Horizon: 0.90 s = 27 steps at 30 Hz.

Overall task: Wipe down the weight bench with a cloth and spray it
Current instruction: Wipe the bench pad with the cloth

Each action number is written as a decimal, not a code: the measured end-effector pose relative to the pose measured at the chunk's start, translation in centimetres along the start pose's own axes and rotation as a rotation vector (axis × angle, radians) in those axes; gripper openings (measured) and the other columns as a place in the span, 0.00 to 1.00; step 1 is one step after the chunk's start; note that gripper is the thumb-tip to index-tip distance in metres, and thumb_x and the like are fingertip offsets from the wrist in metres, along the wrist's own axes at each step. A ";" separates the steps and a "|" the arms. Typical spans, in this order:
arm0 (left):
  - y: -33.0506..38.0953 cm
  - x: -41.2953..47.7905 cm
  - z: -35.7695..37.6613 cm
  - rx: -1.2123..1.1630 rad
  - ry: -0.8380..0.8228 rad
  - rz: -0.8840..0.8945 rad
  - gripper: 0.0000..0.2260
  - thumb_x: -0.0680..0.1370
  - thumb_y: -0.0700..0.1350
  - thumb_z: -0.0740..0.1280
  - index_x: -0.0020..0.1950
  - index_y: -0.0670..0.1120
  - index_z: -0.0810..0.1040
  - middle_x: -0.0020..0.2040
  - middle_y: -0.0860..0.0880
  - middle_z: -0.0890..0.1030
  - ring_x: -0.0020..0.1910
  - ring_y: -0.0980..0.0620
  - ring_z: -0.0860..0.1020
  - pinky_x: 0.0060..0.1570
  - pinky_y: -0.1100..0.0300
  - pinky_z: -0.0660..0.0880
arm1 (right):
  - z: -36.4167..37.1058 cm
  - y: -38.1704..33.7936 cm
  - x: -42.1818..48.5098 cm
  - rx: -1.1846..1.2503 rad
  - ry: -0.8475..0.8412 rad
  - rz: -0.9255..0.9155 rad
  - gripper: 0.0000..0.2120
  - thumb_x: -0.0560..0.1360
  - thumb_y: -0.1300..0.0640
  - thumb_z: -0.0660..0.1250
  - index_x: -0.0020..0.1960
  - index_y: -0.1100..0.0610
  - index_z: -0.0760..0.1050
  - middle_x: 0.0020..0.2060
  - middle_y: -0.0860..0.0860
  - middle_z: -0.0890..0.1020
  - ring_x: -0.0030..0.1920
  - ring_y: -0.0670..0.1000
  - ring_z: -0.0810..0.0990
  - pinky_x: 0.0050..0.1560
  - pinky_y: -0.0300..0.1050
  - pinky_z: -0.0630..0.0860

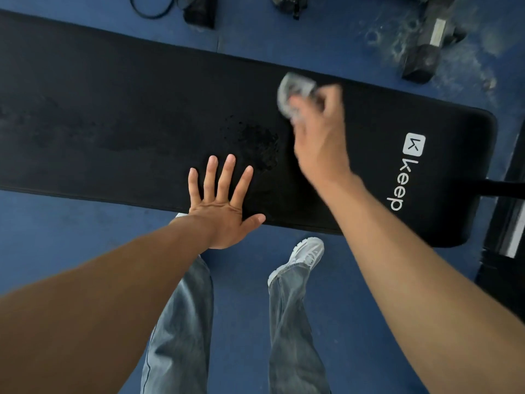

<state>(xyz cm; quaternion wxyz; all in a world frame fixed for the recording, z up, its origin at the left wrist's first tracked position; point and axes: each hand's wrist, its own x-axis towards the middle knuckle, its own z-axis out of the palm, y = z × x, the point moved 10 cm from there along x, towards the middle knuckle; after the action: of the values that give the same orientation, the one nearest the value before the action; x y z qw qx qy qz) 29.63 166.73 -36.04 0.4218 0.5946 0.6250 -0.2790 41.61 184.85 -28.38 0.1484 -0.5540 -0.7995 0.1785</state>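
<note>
1. Weight bench point(127, 109): black padded surface, lying across my view from the 9 o'clock edge to about 3 o'clock. I see dull smears on its left stretch and a patch of wet droplets point(255, 143) near centre.
2. Cable loop point(150, 7): black, on the blue floor point(85, 223) at 11 o'clock, beyond the bench. A dark block point(200, 12) sits just to the right of it; I cannot tell what it is.
3. My left hand point(224, 206): at centre, fingers spread wide and straight, holding nothing. The fingers reach over the near edge of the bench beside the wet patch; whether the palm is pressing on the pad I cannot tell.
4. Jeans point(181, 322) and a pale shoe point(308, 251): my legs, at 6 o'clock, standing on the floor just short of the bench.
5. Cloth point(292, 92): grey, bunched, at 1 o'clock on the far part of the bench, blurred.
6. My right hand point(318, 132): fingers curled around the cloth, gripping it against the bench top, right of the wet patch.
7. "Keep" logo point(406, 172): white lettering on the bench end at 3 o'clock.
8. Dumbbell point(431, 44): dark hex heads, metal handle, on the scuffed floor at 1 o'clock, well apart from the bench.
9. Containers: I can make out none with contents.
</note>
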 end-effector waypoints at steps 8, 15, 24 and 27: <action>0.0 0.4 0.1 -0.007 0.044 0.034 0.39 0.77 0.73 0.44 0.62 0.59 0.13 0.58 0.53 0.08 0.61 0.45 0.12 0.66 0.36 0.22 | -2.1 3.3 -7.0 0.020 -0.059 0.024 0.15 0.78 0.61 0.61 0.61 0.58 0.81 0.56 0.62 0.74 0.52 0.60 0.77 0.57 0.51 0.77; 0.0 0.4 0.1 -0.011 0.141 0.096 0.39 0.78 0.71 0.46 0.66 0.59 0.15 0.62 0.52 0.10 0.63 0.45 0.13 0.65 0.37 0.20 | 0.7 0.3 4.8 0.049 0.050 0.173 0.18 0.77 0.62 0.61 0.66 0.58 0.77 0.59 0.60 0.72 0.57 0.52 0.72 0.62 0.34 0.66; -2.1 -5.4 -1.2 -0.067 0.554 0.350 0.33 0.79 0.58 0.60 0.81 0.44 0.59 0.81 0.44 0.58 0.82 0.42 0.51 0.78 0.39 0.49 | 2.1 -3.5 -15.0 0.058 -0.257 0.046 0.16 0.80 0.61 0.66 0.67 0.54 0.78 0.59 0.55 0.72 0.56 0.55 0.74 0.56 0.51 0.77; -6.5 -7.1 -1.6 -0.118 0.661 0.234 0.31 0.78 0.56 0.61 0.79 0.43 0.63 0.79 0.42 0.63 0.80 0.41 0.56 0.77 0.38 0.52 | -0.1 -0.3 -17.2 0.106 -0.112 0.283 0.14 0.81 0.60 0.63 0.65 0.57 0.79 0.59 0.56 0.71 0.56 0.51 0.73 0.59 0.52 0.77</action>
<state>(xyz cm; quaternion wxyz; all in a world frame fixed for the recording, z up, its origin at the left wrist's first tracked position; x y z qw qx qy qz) 22.50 163.60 -30.15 0.2595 0.6950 0.6704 0.0152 47.28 168.57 -28.87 0.1060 -0.6418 -0.7099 0.2700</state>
